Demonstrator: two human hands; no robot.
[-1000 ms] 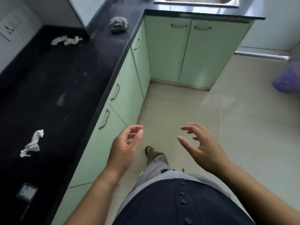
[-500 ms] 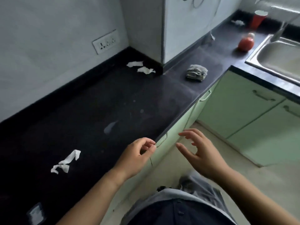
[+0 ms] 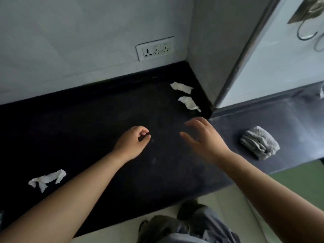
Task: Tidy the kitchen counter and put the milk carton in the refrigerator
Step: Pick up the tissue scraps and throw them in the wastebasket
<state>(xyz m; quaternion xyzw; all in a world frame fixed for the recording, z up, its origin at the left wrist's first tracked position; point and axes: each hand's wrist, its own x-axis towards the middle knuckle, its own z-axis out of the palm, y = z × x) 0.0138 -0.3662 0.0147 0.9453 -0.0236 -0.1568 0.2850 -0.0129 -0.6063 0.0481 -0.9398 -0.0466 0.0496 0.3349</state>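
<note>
Tissue scrap (image 3: 188,102) lies just beyond right grip (image 3: 206,141).

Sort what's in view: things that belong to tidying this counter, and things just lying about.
Belongs to the job: paper scrap at front left, two paper scraps in the back corner, folded grey cloth, black counter. The milk carton is not in view.

Just there: wall socket, wire hooks.

No readable text, label, brand or number anywhere; wall socket plate (image 3: 155,48) unmarked.
</note>
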